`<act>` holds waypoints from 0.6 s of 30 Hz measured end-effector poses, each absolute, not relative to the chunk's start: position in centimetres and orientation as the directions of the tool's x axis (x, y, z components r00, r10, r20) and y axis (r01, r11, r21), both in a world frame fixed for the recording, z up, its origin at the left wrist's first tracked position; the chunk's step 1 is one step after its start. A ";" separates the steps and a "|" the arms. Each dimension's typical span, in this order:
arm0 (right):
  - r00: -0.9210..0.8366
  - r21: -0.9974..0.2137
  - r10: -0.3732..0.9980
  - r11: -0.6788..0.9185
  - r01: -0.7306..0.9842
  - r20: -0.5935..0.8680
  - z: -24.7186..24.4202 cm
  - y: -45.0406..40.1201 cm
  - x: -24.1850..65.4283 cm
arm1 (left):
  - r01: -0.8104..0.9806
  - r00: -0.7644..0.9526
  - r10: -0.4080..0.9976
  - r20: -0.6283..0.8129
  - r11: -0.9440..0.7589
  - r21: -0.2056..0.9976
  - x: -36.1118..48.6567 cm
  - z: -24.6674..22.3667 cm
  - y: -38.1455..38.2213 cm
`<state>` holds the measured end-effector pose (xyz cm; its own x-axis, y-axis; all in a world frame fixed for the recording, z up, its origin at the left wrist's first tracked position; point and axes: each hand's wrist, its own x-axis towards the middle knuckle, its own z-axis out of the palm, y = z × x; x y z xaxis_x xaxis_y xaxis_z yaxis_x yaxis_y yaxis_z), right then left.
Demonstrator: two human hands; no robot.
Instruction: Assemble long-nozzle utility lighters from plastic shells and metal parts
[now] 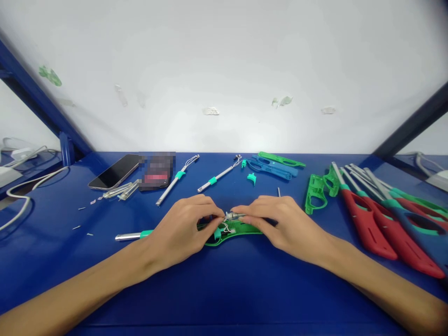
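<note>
My right hand [283, 217] pinches a small clear lighter fuel tank [234, 216] between thumb and fingers. My left hand [191, 221] is closed, its fingertips meeting at the tank's left end; whatever lies between them is too small to make out. Below both hands lies a green lighter handle half [245, 229], with thin white wires [228, 228] inside it. A silver lighter tube [128, 237] with a teal collar [145, 234] sticks out to the left from under my left hand, which hides part of the assembly.
Behind are two tube assemblies [171, 187] [219, 178], teal triggers [251, 178], and blue handle shells [271, 168]. More green shells [315, 192] and several red lighters [367, 224] lie right. Clear tanks [121, 190], a phone [115, 171] and a blurred dark object [157, 170] lie left.
</note>
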<state>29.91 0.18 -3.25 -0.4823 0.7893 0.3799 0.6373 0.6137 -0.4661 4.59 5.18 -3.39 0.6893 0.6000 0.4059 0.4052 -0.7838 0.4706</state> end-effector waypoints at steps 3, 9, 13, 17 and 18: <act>-0.479 -0.468 0.799 0.601 0.648 0.364 -3.1 0.1 29.9 | 0.408 0.691 0.601 0.401 -0.783 0.470 4.7 -3.2 5.3; -0.435 -0.477 0.833 0.552 0.683 0.341 -2.5 -0.2 29.5 | 0.419 0.676 0.610 0.415 -0.780 0.464 4.3 -2.9 4.8; -0.407 -0.503 0.854 0.521 0.690 0.325 -2.5 -0.4 29.3 | 0.476 0.634 0.600 0.487 -0.800 0.366 3.0 -3.2 3.7; -0.401 -0.530 0.859 0.512 0.676 0.320 -2.4 -0.5 29.2 | 0.520 0.637 0.599 0.485 -0.799 0.303 1.9 -3.7 2.5; -0.400 -0.534 0.860 0.511 0.674 0.318 -2.4 -0.6 29.1 | 0.520 0.641 0.600 0.479 -0.798 0.304 1.7 -3.9 2.3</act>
